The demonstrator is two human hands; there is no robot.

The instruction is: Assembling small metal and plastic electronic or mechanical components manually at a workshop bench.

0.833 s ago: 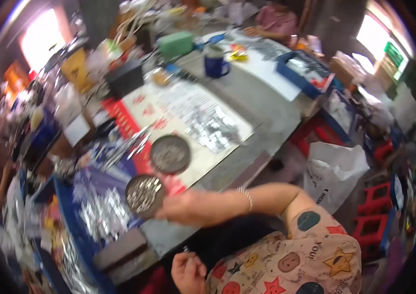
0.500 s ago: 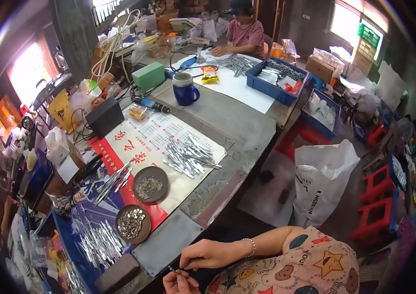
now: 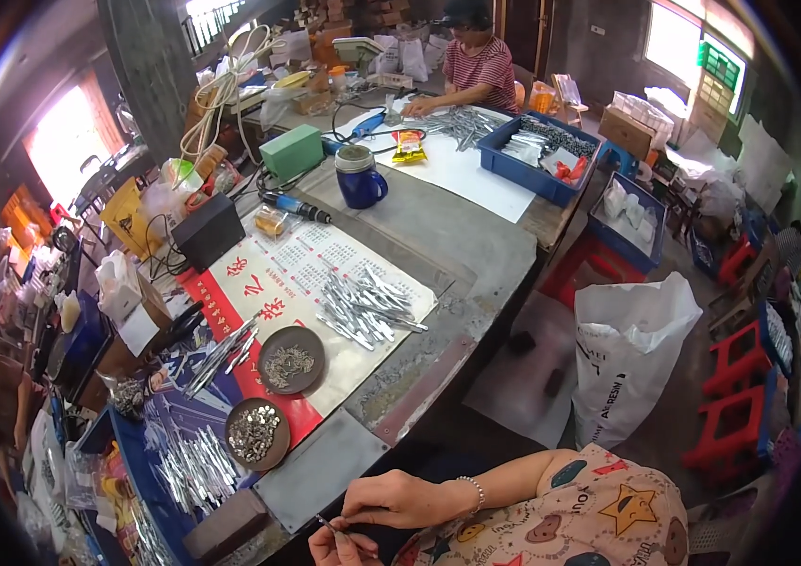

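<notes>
At the bottom of the view, by the table's near edge, my two hands are close together. My left hand [image 3: 344,549] has its fingers closed around a slim, dark metal piece [image 3: 324,521], whose tip sticks out past the fingertips. Just above, my right hand [image 3: 398,500] is bent in a pinch against the left fingers; whatever lies between its fingertips is too small to make out. Nearest on the table are a round dish of small shiny metal parts [image 3: 275,455] and a second dish of tiny metal pieces [image 3: 313,362].
Silvery metal rods lie in a pile [image 3: 369,307] on a calendar sheet [image 3: 404,277], and more fill a blue tray [image 3: 148,517] at left. Farther off are a blue mug [image 3: 360,179] and a blue bin [image 3: 534,184]. Across the table sits another person [image 3: 480,66]. A white sack [image 3: 628,368] stands at right.
The whole view has shifted slightly. My hands stay together with the metal piece still held; my right hand has moved a little left and down toward the left fingers.
</notes>
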